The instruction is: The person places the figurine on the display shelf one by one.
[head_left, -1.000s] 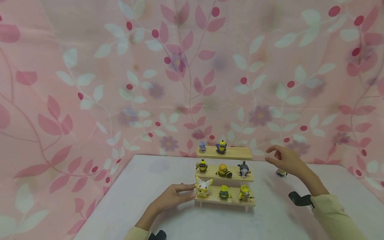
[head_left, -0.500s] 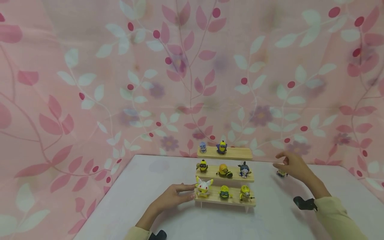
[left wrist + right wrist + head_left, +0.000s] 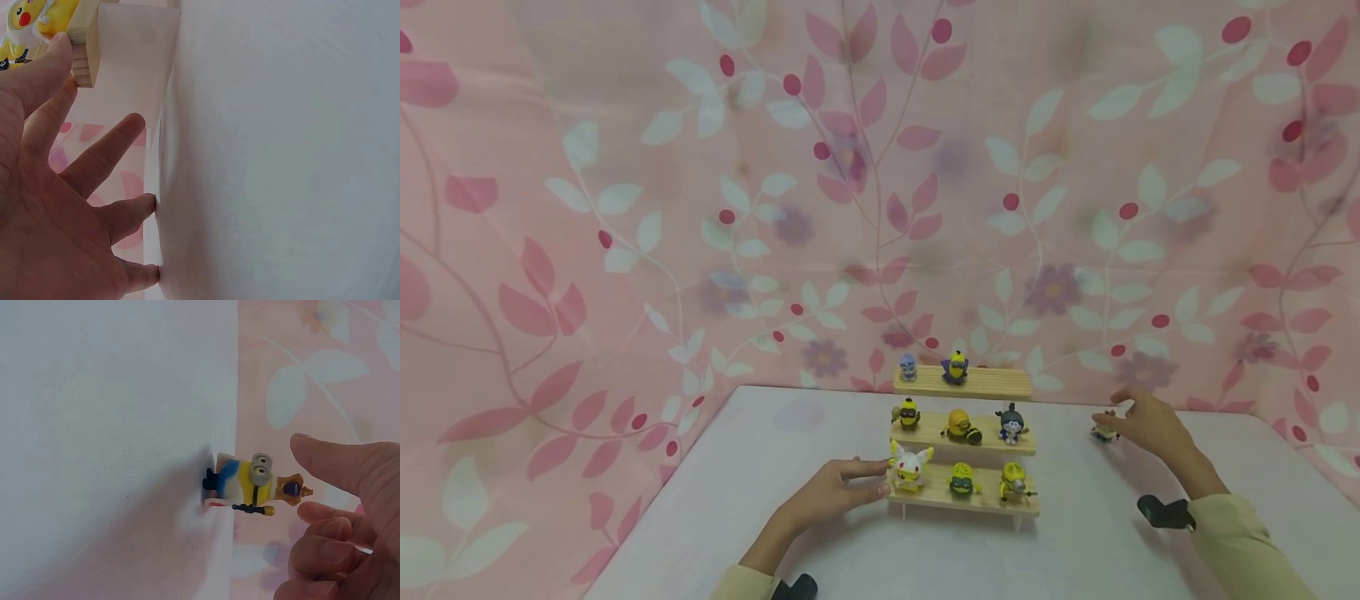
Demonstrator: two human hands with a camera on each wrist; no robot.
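Observation:
A minion figurine with a gold crown (image 3: 259,481) stands on the white table at the right, partly hidden by the hand in the head view. My right hand (image 3: 1152,427) is just above it; in the right wrist view thumb and forefinger are on either side of the crown, with a visible gap, the other fingers curled back. My left hand (image 3: 835,500) is beside the lowest tier of a wooden stepped stand (image 3: 936,497), its fingers spread. Thumb and forefinger tips touch that tier's left end, near a white-hooded yellow figurine (image 3: 909,469).
Figurines fill spots on the stand's tiers: a caped minion (image 3: 956,367) and a small blue figurine (image 3: 908,367) on top, several more below. A pink floral cloth (image 3: 625,333) hangs behind the white table (image 3: 737,442).
My right hand has moved right and downward, from beside the crowned minion figurine to right over it. The left hand stays at the stand's left end.

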